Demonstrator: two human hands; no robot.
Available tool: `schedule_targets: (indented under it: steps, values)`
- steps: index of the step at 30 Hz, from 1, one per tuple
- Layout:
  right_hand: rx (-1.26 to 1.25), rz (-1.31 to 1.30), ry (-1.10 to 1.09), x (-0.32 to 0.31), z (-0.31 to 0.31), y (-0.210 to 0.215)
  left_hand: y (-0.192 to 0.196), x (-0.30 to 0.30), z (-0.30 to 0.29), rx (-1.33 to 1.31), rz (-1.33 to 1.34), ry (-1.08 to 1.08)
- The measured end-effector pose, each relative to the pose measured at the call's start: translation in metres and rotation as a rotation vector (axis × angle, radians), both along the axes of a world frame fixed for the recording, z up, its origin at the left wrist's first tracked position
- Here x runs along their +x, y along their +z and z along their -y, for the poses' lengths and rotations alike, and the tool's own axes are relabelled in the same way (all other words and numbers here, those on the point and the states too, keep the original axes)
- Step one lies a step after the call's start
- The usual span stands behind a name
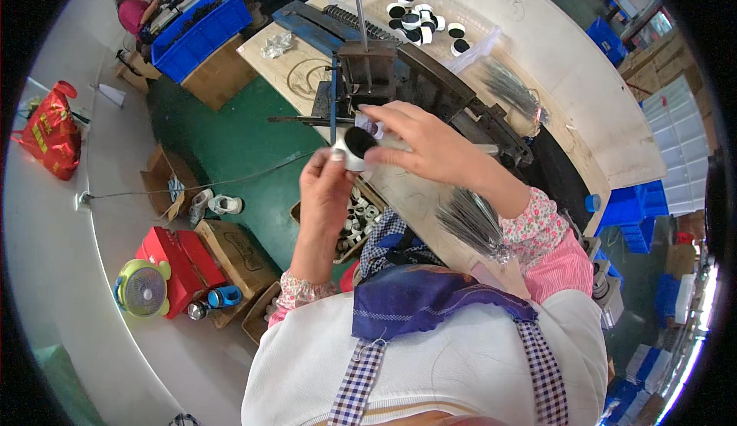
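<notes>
Between the fingertips of my left hand (324,196) is a short white round piece with a black top face (355,151), tilted toward me. My right hand (430,143) reaches in from the right with thumb and fingers apart. Its thumb tip is at the piece's right edge; whether it presses on it I cannot tell. Just beyond both hands stands a dark metal bench machine (368,69) with an upright rod and a blue strip (334,96). A small purple-white thing (371,125) shows behind the piece, partly hidden by my right hand.
Several similar black-and-white pieces (418,21) lie in a clear tray at the back of the wooden bench (307,31). Bundles of thin metal wires (472,222) lie to the right. A box of white parts (361,219) sits below the bench edge. Cartons (238,261) stand at left.
</notes>
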State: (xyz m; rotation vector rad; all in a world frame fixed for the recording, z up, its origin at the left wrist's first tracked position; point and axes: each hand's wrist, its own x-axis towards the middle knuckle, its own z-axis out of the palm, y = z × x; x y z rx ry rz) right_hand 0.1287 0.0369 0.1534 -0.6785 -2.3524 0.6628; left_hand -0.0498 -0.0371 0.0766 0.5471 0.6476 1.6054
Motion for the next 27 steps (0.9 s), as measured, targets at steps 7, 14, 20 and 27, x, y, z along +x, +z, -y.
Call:
schedule_targets:
  steps: [7,14,20,27]
  values:
    - [-0.459,-0.187,-0.106,-0.036,-0.033,-0.079,-0.004,-0.015,0.004,0.021,0.105,0.186]
    - [-0.71,-0.307,-0.182,-0.049,-0.054,-0.081,-0.012,-0.013,0.006,-0.056,0.258,0.151]
    - [-0.838,-0.298,-0.207,-0.049,-0.055,-0.064,-0.007,-0.006,-0.007,-0.018,0.259,0.117]
    - [-0.533,-0.189,-0.179,-0.029,-0.009,0.01,-0.008,-0.009,-0.016,0.027,0.338,0.111]
